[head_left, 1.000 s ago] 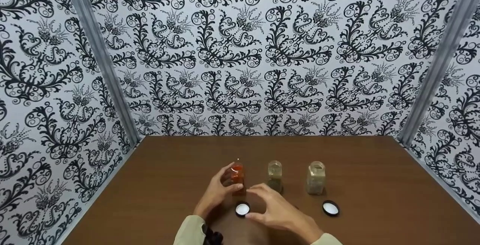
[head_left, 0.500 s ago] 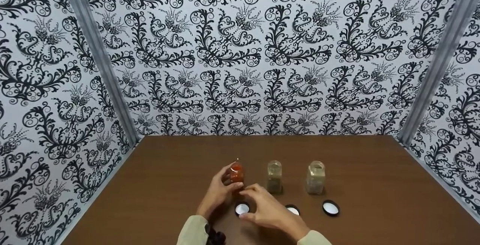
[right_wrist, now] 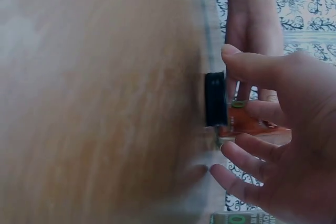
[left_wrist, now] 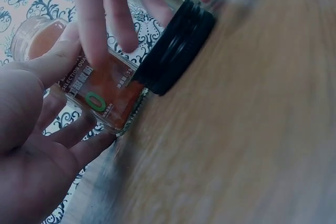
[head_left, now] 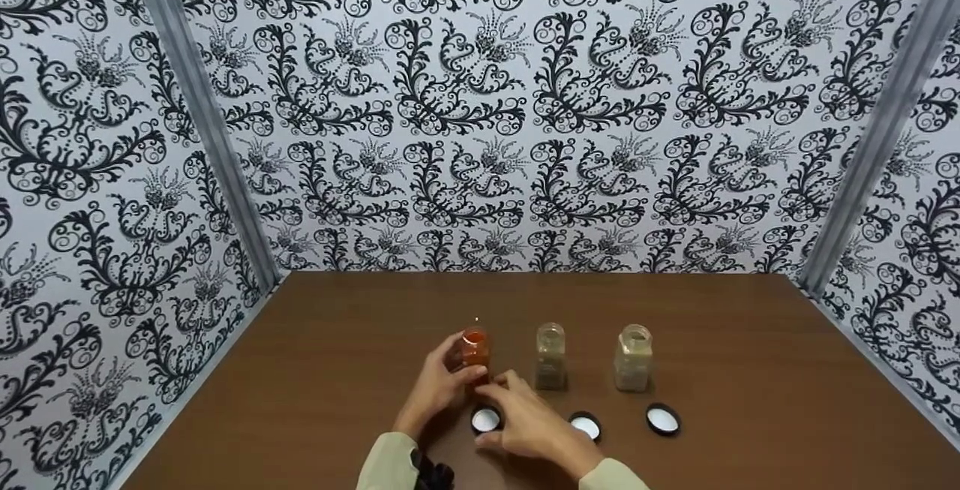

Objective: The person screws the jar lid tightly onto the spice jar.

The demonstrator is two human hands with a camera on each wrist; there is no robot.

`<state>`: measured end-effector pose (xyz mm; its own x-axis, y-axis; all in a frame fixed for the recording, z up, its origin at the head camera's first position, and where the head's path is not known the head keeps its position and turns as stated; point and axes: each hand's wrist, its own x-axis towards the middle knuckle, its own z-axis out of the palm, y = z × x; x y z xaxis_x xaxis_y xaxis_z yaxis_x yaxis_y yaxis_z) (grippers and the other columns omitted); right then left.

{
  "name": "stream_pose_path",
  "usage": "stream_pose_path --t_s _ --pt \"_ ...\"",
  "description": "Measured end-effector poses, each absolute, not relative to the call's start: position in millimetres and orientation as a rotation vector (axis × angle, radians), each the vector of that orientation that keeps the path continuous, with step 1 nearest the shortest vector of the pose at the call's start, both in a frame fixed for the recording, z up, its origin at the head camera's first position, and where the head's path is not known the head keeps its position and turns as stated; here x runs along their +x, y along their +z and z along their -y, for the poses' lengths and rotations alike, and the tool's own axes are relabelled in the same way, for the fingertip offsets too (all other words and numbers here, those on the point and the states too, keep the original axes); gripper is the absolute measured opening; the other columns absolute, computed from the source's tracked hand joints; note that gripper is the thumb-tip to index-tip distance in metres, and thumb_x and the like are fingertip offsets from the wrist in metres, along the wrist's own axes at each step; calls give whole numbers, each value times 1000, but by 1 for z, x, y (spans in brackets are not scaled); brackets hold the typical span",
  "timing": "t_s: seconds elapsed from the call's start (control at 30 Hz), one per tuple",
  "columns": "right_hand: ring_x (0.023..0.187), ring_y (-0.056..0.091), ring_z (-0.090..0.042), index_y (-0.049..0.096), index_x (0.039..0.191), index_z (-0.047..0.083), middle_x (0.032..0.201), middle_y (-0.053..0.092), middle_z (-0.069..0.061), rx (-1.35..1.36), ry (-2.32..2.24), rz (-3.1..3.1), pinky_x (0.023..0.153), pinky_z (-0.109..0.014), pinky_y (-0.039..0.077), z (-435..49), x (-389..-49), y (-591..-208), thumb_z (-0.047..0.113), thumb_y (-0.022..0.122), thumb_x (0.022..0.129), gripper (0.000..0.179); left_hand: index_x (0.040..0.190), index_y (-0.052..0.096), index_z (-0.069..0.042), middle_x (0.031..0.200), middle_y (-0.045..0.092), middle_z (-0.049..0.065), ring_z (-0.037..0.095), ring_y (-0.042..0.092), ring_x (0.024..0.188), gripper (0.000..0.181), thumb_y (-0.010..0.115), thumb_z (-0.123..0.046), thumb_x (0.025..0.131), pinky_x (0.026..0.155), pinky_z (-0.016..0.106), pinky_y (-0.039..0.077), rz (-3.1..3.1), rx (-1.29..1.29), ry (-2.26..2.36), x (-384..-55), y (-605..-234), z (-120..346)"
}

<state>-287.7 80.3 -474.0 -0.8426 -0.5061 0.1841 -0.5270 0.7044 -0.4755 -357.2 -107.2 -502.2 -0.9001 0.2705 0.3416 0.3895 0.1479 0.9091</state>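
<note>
My left hand (head_left: 435,387) grips an uncapped glass spice jar (head_left: 475,353) of orange-red powder, its thumb across the label in the left wrist view. In front of the jar a black lid (head_left: 486,420) lies on the table with its white inside up. Over that lid my right hand (head_left: 531,424) reaches with thumb and fingers spread apart. In the right wrist view the lid's ribbed side (right_wrist: 215,99) shows between the thumb and the fingers, with nothing gripped.
Two more uncapped jars, one of dark green-brown contents (head_left: 550,359) and one of paler contents (head_left: 634,361), stand upright to the right. Two black lids, a nearer one (head_left: 586,426) and a farther-right one (head_left: 663,419), lie white side up. Patterned walls (head_left: 480,100) enclose the brown table (head_left: 337,325).
My right hand has moved left and lower toward the lid in front of the red jar, uncovering the middle lid and the green-brown jar. The left hand keeps its hold on the jar.
</note>
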Motion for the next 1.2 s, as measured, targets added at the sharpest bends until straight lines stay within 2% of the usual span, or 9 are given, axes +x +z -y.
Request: stream_pose_path --t_s 0.23,0.43,0.67,0.87,0.97,1.1,1.2 --pt "108 54 -20 64 132 17 117 53 -2 895 743 2893 92 -38 50 -77 -293 -472 39 84 79 61 144 48 -1 130 64 25 36 63 121 62 74 -18 90 100 38 54 2307 -659 -1895 -359 -503 108" --pt "111 56 -21 69 126 19 122 57 -2 949 624 2874 94 -38 50 -72 -293 -473 34 84 79 51 145 47 -2 132 63 24 36 62 123 63 73 -20 91 100 39 54 2322 -653 -1898 -357 -506 109" --pt "104 58 -17 74 114 17 112 60 3 977 569 2856 87 -33 52 -70 -293 -476 32 83 81 37 145 46 2 131 63 27 38 62 122 64 73 -18 90 99 37 55 2284 -681 -1918 -356 -507 109" --pt "102 57 -13 72 119 15 112 58 5 985 534 2871 88 -31 52 -71 -293 -473 31 82 83 41 144 46 1 131 63 26 38 62 122 63 73 -19 91 98 36 55 2294 -689 -1902 -358 -506 110" --pt "99 56 -11 72 121 12 110 57 4 975 553 2865 86 -30 52 -72 -294 -471 29 82 83 43 144 47 0 130 64 25 36 63 121 61 73 -19 92 97 31 54 2296 -704 -1889 -360 -507 110" --pt "92 55 -9 73 119 9 105 56 4 961 617 2855 81 -27 51 -73 -294 -467 24 82 82 41 143 48 0 129 64 24 35 64 120 61 73 -20 91 95 26 53 2296 -715 -1887 -361 -507 111" --pt "90 55 -9 73 116 9 104 56 3 962 638 2850 79 -26 51 -73 -294 -464 22 82 80 40 143 47 0 129 64 25 36 64 119 61 72 -21 92 95 28 55 2294 -725 -1872 -361 -507 111"
